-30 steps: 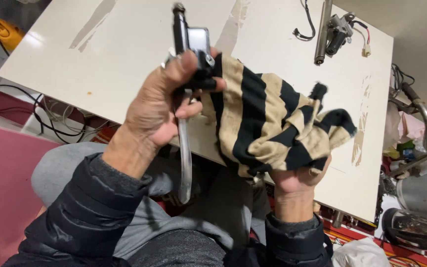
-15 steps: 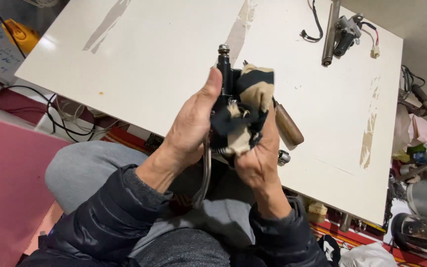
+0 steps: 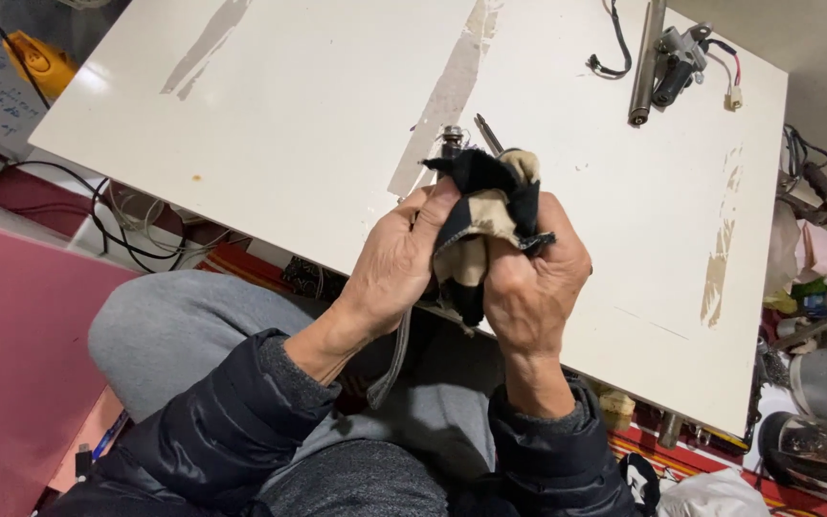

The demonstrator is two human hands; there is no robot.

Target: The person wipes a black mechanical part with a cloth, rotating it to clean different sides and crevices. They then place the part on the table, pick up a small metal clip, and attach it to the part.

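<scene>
- Two hands meet over the near edge of the white table (image 3: 270, 115).
- Left hand (image 3: 390, 273) closed around a metal tool (image 3: 451, 141); tip sticks out at 12 o'clock, its lower end hangs below the wrist.
- Right hand (image 3: 533, 282) clenched on a black-and-tan cloth (image 3: 483, 206), bunched over the tool.
- Metal rod (image 3: 645, 62) and small motor part (image 3: 678, 59) at 1 o'clock, well apart.
- Yellow object (image 3: 40, 62) at 10 o'clock, off the table.

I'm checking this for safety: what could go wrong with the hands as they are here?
The striped cloth is bunched around the metal tool, hiding most of it, so the right hand might press on an unseen edge. The left hand holds it over the table edge; a slipped grip would likely drop it onto the lap.
</scene>
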